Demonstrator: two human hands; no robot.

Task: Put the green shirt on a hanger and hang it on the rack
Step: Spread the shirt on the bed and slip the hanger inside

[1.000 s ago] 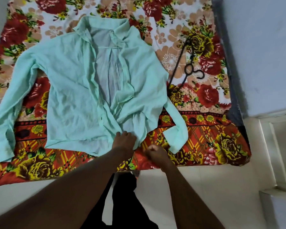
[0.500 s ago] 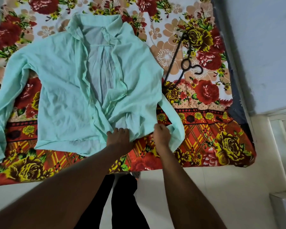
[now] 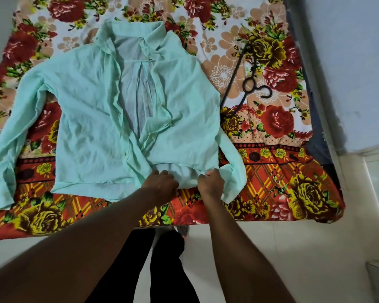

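Item: pale green shirt (image 3: 85, 119), spread open and collar-far on a bed, its front panels gaping and the lower fronts crossed and bunched. Nearest the wearer, the left hand (image 3: 162, 184) lay at the hem with its fingers curled into the cloth. Just beside it, the right hand (image 3: 210, 182) pinched the hem edge of the right-side front panel, next to the right sleeve cuff. The left sleeve trailed out to the left edge of the view. Further off and apart from the shirt, a dark hanger (image 3: 249, 79) lay flat on the bed to the right, hook pointing right, untouched. The rack was not in view. Condition and risks, as judged: the fabric looked thin and creased, so a tug at the hem alone could drag the whole garment toward the bed edge rather than flatten it. The crossed fronts could snag the hanger arms when it is slid in at the collar. A loose sleeve could slip off one hanger arm on lifting. Setting: pale tiled floor (image 3: 271, 259) under the wearer's black trousers (image 3: 162, 259); a bedsheet (image 3: 282, 193) printed with red and yellow flowers, laid flat; a plain pale wall (image 3: 348, 62) along the right side.
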